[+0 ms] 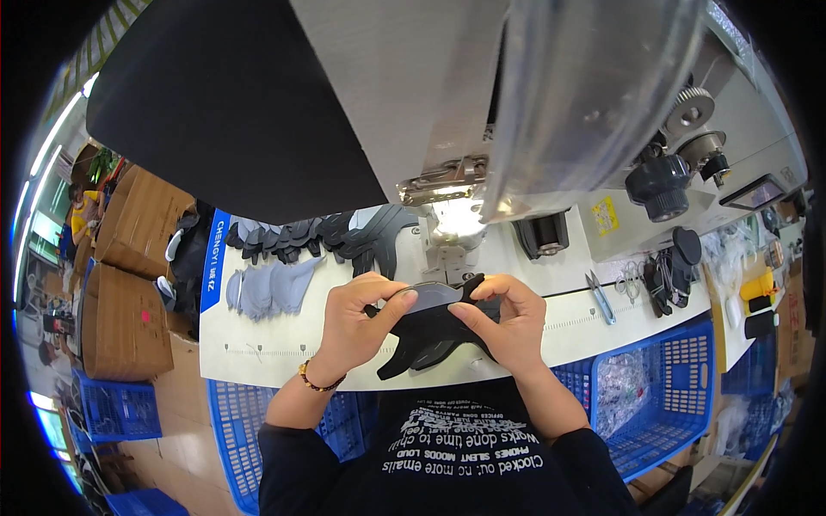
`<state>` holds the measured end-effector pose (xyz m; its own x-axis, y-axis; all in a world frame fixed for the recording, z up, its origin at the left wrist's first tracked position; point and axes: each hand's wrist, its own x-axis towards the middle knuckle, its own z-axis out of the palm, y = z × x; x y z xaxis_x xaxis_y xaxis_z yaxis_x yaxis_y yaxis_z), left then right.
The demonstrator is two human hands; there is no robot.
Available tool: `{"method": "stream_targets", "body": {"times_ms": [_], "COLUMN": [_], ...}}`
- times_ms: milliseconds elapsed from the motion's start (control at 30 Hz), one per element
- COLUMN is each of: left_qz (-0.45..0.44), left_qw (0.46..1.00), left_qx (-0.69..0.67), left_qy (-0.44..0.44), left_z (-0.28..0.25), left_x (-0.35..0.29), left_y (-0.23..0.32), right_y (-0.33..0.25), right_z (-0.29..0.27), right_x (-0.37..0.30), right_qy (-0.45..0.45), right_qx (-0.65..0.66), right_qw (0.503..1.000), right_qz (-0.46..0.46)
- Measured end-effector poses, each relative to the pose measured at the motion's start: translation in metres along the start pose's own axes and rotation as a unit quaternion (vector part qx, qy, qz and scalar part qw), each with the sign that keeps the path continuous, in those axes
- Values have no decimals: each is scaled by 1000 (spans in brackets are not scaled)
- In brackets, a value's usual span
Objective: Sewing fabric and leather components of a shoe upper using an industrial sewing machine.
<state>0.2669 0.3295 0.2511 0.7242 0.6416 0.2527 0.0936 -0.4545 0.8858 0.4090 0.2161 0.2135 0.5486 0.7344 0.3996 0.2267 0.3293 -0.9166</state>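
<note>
In front of the sewing machine's lit needle area [453, 222], my left hand [360, 316] pinches the left end of a grey curved piece [433, 297] laid against a black cut piece [428, 334]. At the other end, my right hand [509, 320] grips the black piece between thumb and fingers. Both pieces are held just above the front of the white table [284, 340]. More black material hangs below my fingers. A pile of grey pieces [277, 288] lies left of my hands, with overlapping black pieces [320, 234] behind it.
The machine head [404, 69] overhangs the work. Right of it lie blue-handled tweezers [601, 299] and small scissors [631, 284]. Blue plastic baskets [650, 404] stand below the table edge. Cardboard boxes [129, 322] are at the left, with a person [84, 211] beyond.
</note>
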Motion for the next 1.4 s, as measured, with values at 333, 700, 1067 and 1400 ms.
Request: {"method": "stream_targets", "body": {"times_ms": [333, 700, 1067, 1400], "left_qz": [-78, 74, 6, -70], "left_qw": [997, 992, 969, 970], "left_qx": [-23, 72, -226, -211], "left_qy": [8, -68, -98, -101], "left_z": [2, 1, -8, -10], "left_x": [-5, 30, 75, 73], "left_y": [-4, 14, -11, -15], "right_y": [-1, -2, -18, 3], "right_z": [-1, -5, -7, -10], "right_x": [3, 18, 43, 38], "right_qy": [2, -28, -31, -77], "right_qx": [124, 155, -200, -248], "right_qw": [986, 977, 976, 963], "right_qz": [115, 144, -81, -70]}}
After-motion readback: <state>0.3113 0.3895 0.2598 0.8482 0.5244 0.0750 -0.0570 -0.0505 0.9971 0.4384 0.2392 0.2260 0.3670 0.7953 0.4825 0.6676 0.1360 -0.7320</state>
